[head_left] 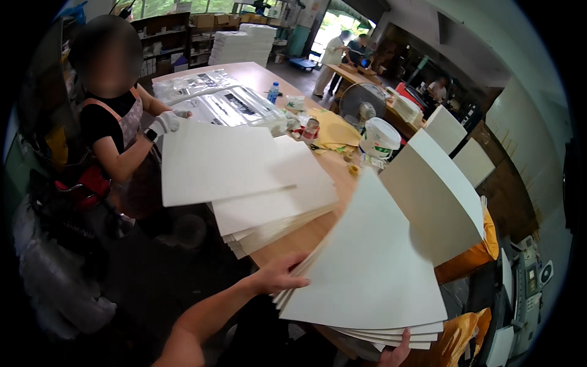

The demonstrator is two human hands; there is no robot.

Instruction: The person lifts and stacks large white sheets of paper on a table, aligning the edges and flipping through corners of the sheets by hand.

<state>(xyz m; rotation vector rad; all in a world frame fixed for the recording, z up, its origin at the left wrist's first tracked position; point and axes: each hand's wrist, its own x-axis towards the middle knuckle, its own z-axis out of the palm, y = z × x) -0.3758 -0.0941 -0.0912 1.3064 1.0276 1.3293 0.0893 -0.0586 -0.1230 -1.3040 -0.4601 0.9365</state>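
Note:
A fanned stack of large white boards (367,269) hangs over the near edge of the table, held between my two hands. My left hand (282,273) grips its left edge, thumb on the top face and fingers beneath. At the lower right corner my right hand (396,353) pinches the edges, thumb on top; its fingers underneath are mostly hidden. To the left lies another pile of white boards (275,202). Over that pile a co-worker's gloved hand (165,124) holds one white board (220,162) by its far left corner.
On the table (269,251) are plastic-wrapped packs (232,107), a blue-capped bottle (273,92), a can (310,129), yellow cloth (333,128) and a white bucket (380,138). A fan (363,104) stands behind. A curved white board (434,196) rises at right, beside orange wrapping (468,330).

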